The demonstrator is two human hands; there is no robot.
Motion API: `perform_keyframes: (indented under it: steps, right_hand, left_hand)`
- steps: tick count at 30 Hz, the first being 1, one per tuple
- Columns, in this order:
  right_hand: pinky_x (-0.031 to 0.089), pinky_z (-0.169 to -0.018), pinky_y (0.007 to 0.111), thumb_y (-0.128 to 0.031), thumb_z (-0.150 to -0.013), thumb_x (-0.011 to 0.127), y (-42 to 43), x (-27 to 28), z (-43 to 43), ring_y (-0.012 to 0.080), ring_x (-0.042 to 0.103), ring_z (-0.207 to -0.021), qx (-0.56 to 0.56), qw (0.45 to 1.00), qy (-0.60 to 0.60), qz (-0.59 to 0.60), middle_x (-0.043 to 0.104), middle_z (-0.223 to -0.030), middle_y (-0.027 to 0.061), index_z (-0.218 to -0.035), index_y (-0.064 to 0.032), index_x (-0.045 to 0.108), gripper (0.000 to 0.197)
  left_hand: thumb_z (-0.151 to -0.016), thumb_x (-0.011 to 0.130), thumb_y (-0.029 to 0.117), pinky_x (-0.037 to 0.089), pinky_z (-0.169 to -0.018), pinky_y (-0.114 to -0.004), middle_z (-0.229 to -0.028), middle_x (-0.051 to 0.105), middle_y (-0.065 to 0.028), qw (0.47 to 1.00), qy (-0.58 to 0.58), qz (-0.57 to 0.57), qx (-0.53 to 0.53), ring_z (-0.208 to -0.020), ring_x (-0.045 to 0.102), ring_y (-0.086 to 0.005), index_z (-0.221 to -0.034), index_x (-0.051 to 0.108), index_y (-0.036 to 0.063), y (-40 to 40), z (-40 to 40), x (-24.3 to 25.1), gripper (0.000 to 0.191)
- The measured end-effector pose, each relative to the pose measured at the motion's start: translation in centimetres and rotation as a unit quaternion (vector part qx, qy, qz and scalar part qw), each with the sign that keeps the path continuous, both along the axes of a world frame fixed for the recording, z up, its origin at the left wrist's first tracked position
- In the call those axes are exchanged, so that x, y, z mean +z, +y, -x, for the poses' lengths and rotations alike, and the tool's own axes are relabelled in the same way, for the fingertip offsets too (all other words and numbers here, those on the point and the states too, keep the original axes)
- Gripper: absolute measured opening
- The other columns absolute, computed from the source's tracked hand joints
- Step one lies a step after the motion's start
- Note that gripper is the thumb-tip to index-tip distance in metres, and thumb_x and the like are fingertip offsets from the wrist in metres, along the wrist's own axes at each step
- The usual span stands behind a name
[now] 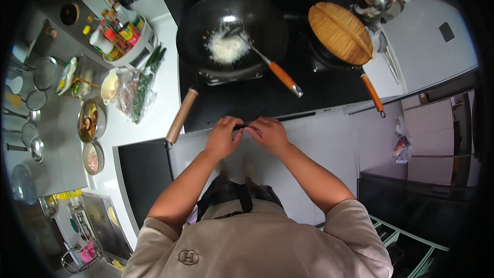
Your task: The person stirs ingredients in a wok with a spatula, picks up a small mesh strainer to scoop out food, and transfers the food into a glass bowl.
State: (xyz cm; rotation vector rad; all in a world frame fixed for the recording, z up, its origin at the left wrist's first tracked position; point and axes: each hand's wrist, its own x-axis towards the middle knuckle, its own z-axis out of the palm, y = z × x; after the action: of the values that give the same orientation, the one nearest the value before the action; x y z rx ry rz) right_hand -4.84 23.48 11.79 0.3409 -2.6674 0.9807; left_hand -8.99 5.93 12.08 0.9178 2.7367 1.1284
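My left hand (224, 138) and my right hand (267, 135) meet at the front edge of the black cooktop (247, 104). Between their fingertips lies a small dark thing; whether it is held or part of the edge I cannot tell. Beyond them stands a large dark wok (266, 19) on the left burner, with a white heap of food (229, 49) in it, rice by its look. A ladle with an orange-brown wooden handle (283, 76) rests in the wok, its bowl on the heap. The wok's own wooden handle (182, 116) points towards me, left of my left hand.
On the right burner, a woven wooden lid (340, 33) covers a pan with a wooden handle (372, 92). A caddy of seasoning bottles (133, 52), bagged cucumbers (144, 88), a steel bowl (92, 121) and a bowl of raw meat (93, 158) stand on the left counter (117, 135).
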Motion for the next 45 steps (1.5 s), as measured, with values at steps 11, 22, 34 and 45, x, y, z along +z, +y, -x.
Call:
perform_keyframes:
  steps: [11, 22, 34, 45]
  right_hand:
    - [0.046, -0.066, 0.031, -0.026, -0.076, 0.068, -3.9, -19.5, -2.2, 0.0187, 0.059, -0.072, -0.322, 0.876, -0.214, 0.287, 0.063, -0.085, 0.0070, -0.105, -0.0092, 0.051, 0.037]
    - [0.049, -0.054, 0.032, -0.053, -0.091, 0.031, -6.0, -20.1, 2.8, 0.0200, 0.059, -0.051, -0.341, 0.514, -0.305, 0.726, 0.060, -0.061, 0.0097, -0.091, -0.0004, 0.052, 0.057]
    - [0.047, -0.058, 0.027, -0.027, -0.078, 0.067, -6.3, -21.8, 2.3, 0.0131, 0.058, -0.062, -0.403, 0.650, -0.226, 0.604, 0.061, -0.077, 0.0031, -0.096, 0.0007, 0.053, 0.036]
    - [0.045, -0.051, 0.025, -0.030, -0.085, 0.056, 0.4, -11.4, 1.8, 0.0122, 0.058, -0.056, -0.082, 0.799, -0.444, 0.398, 0.062, -0.066, 0.0046, -0.085, -0.0023, 0.062, 0.029]
  left_hand:
    - [-0.075, 0.061, 0.010, 0.046, -0.071, -0.034, -0.096, 0.058, -0.0127, 0.967, -0.240, 0.023, 0.086, -0.084, 0.057, -0.0272, -0.096, 0.058, 0.0049, -4.6, -4.6, -11.5, 0.022]
    - [-0.077, 0.059, 0.009, 0.045, -0.061, -0.031, -0.092, 0.057, -0.0117, 0.971, -0.228, 0.018, 0.073, -0.072, 0.056, -0.0232, -0.095, 0.057, 0.0049, -8.7, -5.5, -11.8, 0.018]
    - [-0.079, 0.057, 0.007, 0.046, -0.057, -0.028, -0.087, 0.060, -0.0108, 0.968, -0.238, -0.032, 0.069, -0.073, 0.060, -0.0213, -0.093, 0.058, 0.0044, -4.8, -3.2, -4.9, 0.015]
    - [-0.083, 0.056, 0.007, 0.046, -0.067, -0.025, -0.084, 0.060, -0.0068, 0.976, -0.200, -0.062, 0.063, -0.076, 0.058, -0.0149, -0.092, 0.057, 0.0029, -1.6, -1.5, 2.4, 0.011]
